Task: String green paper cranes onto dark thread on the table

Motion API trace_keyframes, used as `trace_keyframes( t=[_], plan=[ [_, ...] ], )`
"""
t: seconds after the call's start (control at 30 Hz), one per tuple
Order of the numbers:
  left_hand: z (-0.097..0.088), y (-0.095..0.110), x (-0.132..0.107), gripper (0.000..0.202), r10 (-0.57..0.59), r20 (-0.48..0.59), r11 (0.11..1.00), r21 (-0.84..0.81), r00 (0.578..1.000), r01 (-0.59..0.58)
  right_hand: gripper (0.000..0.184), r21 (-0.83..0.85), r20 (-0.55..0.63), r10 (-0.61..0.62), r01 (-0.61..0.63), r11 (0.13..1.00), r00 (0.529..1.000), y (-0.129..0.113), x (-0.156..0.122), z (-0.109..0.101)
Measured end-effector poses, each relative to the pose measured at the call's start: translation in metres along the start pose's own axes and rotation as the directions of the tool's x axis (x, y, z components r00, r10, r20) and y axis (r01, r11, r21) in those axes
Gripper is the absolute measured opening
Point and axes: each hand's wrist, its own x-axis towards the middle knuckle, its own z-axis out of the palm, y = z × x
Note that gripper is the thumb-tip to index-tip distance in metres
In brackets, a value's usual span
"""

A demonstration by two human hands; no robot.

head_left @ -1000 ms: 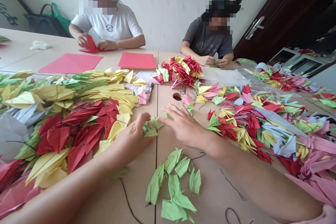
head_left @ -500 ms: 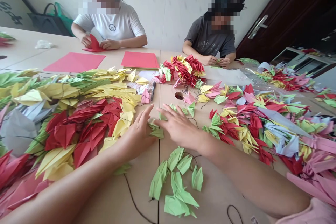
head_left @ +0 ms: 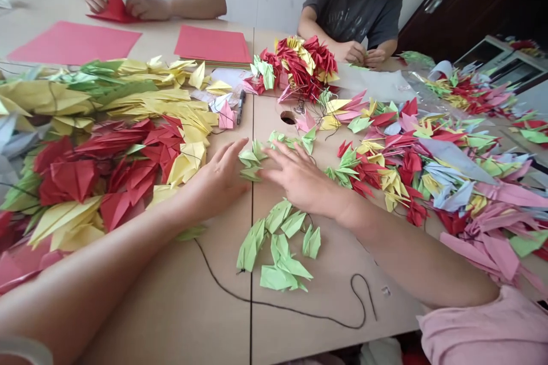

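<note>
My left hand hovers or rests low over the table with its fingers stretched out, holding nothing. My right hand faces it, fingers spread, also holding nothing. Between the two lie small green folded-paper pieces, near the fingertips; whether I touch them I cannot tell. More green folded papers sit just beyond my right fingers. Nearer to me, a loose curve of green folded-paper pieces lies under my wrists. A black cord runs from beneath my left forearm and loops at the right.
Strung red and yellow folded papers heap up at left, and a multicoloured heap at right. Behind them are a pen, a table hole and a red paper stack. Two people opposite handle paper.
The view has tipped downward, so everything appears higher and the table's near edge shows. Both my hands stay spread around the green pieces.
</note>
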Motion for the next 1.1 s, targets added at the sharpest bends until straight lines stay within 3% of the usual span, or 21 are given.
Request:
trace_keyframes(
  t=[0.13,0.2,0.3,0.4,0.5,0.57,0.7,0.93,1.1],
  plan=[
    [-0.006,0.016,-0.004,0.064,0.061,-0.006,0.996,0.068,0.998,-0.061,0.047,0.079,-0.235,-0.017,0.036,0.996,0.972,0.009,-0.029,-0.007],
    [-0.008,0.028,-0.008,0.049,0.142,-0.042,0.980,0.146,0.989,-0.134,0.039,0.139,-0.295,-0.005,0.048,0.989,0.955,0.013,-0.051,-0.013],
    [-0.008,0.045,-0.014,0.027,0.340,-0.062,0.924,0.210,0.938,-0.321,0.028,0.267,-0.188,0.066,-0.014,0.964,0.980,0.016,-0.084,-0.021],
    [-0.002,0.057,-0.020,0.024,0.478,0.096,0.874,0.040,0.873,-0.484,0.024,0.412,0.018,0.099,-0.098,0.906,0.995,0.014,-0.105,-0.022],
    [0.006,0.061,-0.026,0.032,0.516,0.279,0.855,-0.114,0.810,-0.505,0.026,0.512,0.158,0.104,-0.171,0.842,0.982,0.010,-0.109,-0.013],
    [0.010,0.060,-0.027,0.028,0.502,0.344,0.863,-0.135,0.793,-0.487,0.015,0.539,0.183,0.100,-0.185,0.822,0.978,0.007,-0.107,-0.006],
    [0.011,0.057,-0.024,0.011,0.457,0.409,0.887,-0.144,0.790,-0.439,0.008,0.612,0.192,0.051,-0.160,0.775,0.980,0.006,-0.102,0.002],
    [0.009,0.055,-0.021,0.009,0.372,0.372,0.926,-0.079,0.850,-0.370,0.008,0.756,0.186,-0.031,-0.123,0.643,0.982,0.018,-0.106,0.004],
    [0.016,0.057,-0.023,0.018,0.347,0.329,0.931,-0.008,0.879,-0.364,0.007,0.760,0.168,0.061,-0.168,0.628,0.984,0.020,-0.107,0.010]
  ],
)
